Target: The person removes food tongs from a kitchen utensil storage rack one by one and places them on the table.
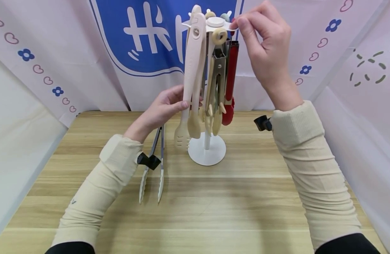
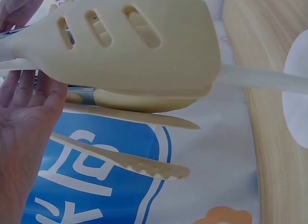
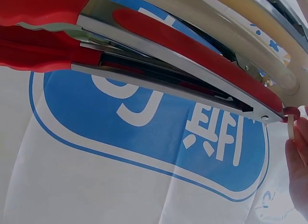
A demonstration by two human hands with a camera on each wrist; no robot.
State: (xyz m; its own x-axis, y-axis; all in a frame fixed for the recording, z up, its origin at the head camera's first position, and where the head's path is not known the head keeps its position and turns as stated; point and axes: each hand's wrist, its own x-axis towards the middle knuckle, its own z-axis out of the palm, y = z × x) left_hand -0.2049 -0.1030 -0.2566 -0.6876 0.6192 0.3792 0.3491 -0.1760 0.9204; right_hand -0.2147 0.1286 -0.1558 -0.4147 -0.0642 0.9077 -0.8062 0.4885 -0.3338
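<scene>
A white utensil rack [image 1: 215, 22] with a round base carries several hanging tongs. My right hand [image 1: 271, 46] pinches one of its hook tips at the top, beside the ring of the red tongs [image 1: 232, 70]; in the right wrist view the thumb and fingers [image 3: 298, 147] meet at that tip. My left hand [image 1: 164, 107] holds the cream tongs [image 1: 195, 53] at the rack's left side, thumb in front and fingers behind. Their slotted head [image 2: 130, 50] fills the upper left wrist view. Silver tongs with pale tips [image 1: 161, 176] lie spread on the table below my left forearm.
The rack's round base [image 1: 207, 155] stands on the wooden table [image 1: 214, 211]. Other cream and metal tongs [image 1: 218, 70] hang close together in the middle of the rack. Behind is a white cloth with a blue printed sign [image 1: 144, 38].
</scene>
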